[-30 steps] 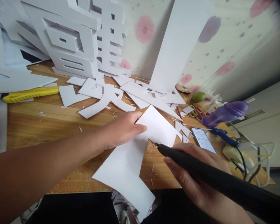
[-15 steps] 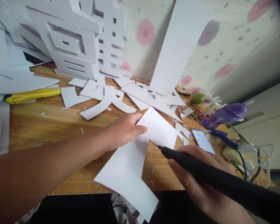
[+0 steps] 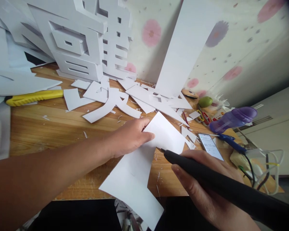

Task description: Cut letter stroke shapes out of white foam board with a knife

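My left hand (image 3: 135, 136) pinches a cut piece of white foam board (image 3: 132, 173) between thumb and fingers, near its upper corner. The piece has an irregular, angular outline, and its lower end reaches past the table's front edge. My right hand (image 3: 207, 186) is closed around a thick black pen-shaped craft knife (image 3: 214, 176). The knife's thin tip is at the inner notch of the board, just right of my left thumb; whether it touches the edge I cannot tell.
White board offcuts (image 3: 146, 99) and shavings litter the wooden table (image 3: 50, 134). A yellow utility knife (image 3: 36, 97) lies left. Cut-out white characters (image 3: 79, 51) lean behind. Rightward are a phone (image 3: 210, 146), scissors (image 3: 203, 118), a purple bottle (image 3: 232, 119), a blue glue gun (image 3: 231, 142) and cables.
The knife tip has shifted slightly left, toward the corner of the notch. My left hand and the board have moved a little to the right in view.
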The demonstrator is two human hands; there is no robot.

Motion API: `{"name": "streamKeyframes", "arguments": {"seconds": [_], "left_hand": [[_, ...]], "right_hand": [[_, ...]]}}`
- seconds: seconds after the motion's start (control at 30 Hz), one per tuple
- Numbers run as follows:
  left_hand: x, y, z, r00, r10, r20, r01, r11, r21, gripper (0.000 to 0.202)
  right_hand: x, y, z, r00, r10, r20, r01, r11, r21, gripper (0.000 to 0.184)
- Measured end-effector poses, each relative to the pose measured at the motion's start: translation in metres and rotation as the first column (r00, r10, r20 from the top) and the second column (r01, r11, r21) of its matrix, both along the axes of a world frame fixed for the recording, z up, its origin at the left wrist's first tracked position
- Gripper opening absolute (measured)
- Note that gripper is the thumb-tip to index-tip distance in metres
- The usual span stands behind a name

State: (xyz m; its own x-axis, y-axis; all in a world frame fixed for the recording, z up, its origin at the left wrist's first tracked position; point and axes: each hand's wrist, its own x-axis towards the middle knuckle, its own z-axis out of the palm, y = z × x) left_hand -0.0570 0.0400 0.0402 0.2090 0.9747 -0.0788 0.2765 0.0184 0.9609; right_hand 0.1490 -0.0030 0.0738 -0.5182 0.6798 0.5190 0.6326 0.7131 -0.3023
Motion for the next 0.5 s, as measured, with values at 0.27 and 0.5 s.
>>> {"name": "streamKeyframes", "arguments": {"seconds": [0.27,0.5], "left_hand": [[-0.0016,0.0003,-0.0046,1.000,0.008,-0.005,-0.008,1.000,0.026,0.019],[0.0001,0.0002,-0.0043,1.000,0.018,-0.003,-0.018,1.000,0.006,0.020]], "right_hand": [[0.0037,-0.0012,-0.0007,0.997,-0.017,0.074,0.018,1.000,-0.015,0.011],[-0.0022,0.0021,0.0008,0.993,0.002,0.114,-0.021,0.986,0.167,0.013]]}}
